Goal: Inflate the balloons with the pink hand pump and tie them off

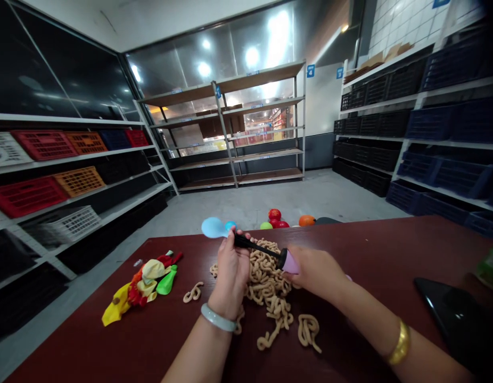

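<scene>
A balloon pump spans my two hands, with a black nozzle end (242, 242), a thin black rod and a purple body (291, 262). My left hand (232, 263) is closed around the nozzle end, thumb near the neck of a light blue balloon (213, 227). This balloon is partly filled and points left. Wrapped round the purple body, my right hand (316, 271) hides most of it. Beneath both hands lies a heap of tan, twisted pieces (266, 276) on the dark red table (362, 330). What they are made of, I cannot tell.
Limp balloons (146, 279) in several colours lie on the left of the table. At the right is a black, shiny flat object (442, 303). Round coloured things (274, 214) show beyond the far edge. Shelves with crates (44, 144) line the sides.
</scene>
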